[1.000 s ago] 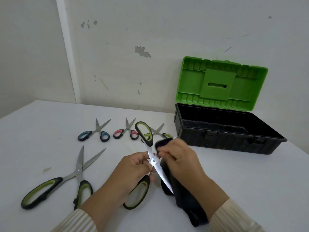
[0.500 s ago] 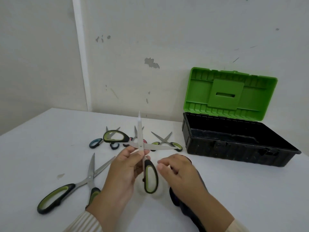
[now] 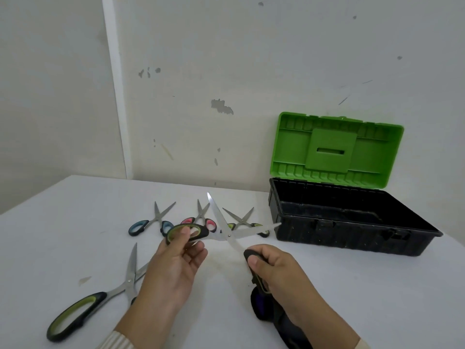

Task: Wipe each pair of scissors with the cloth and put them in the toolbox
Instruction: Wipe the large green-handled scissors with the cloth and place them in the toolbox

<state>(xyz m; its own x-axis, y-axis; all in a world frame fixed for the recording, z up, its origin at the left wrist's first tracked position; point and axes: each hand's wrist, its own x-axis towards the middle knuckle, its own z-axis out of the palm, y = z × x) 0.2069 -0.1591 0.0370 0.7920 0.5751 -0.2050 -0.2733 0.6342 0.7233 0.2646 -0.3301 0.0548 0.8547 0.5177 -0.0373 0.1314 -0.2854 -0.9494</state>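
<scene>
Scissors [image 3: 100,301] with green-black handles are lying spread at 8 o'clock on the table [image 3: 377,298]. Beside them the left hand [image 3: 173,268] is pinching one handle loop of a held pair [image 3: 228,235], blades gaping wide in the air, and the right hand [image 3: 279,273] is curling round its other handle. A blue pair [image 3: 153,221], a pink pair [image 3: 201,217] and a small green pair [image 3: 242,220] are lying at 12 o'clock from it. A dark cloth [image 3: 261,308] is sitting under the right wrist. At 3 o'clock the toolbox [image 3: 339,238] is standing open.

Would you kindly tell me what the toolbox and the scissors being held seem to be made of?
Toolbox: moulded plastic, ribbed; matte black base, slightly glossy green lid. Held scissors: blades look like polished steel, bright and reflective; handles seem plastic, black with a green lining, possibly rubbery.
</scene>
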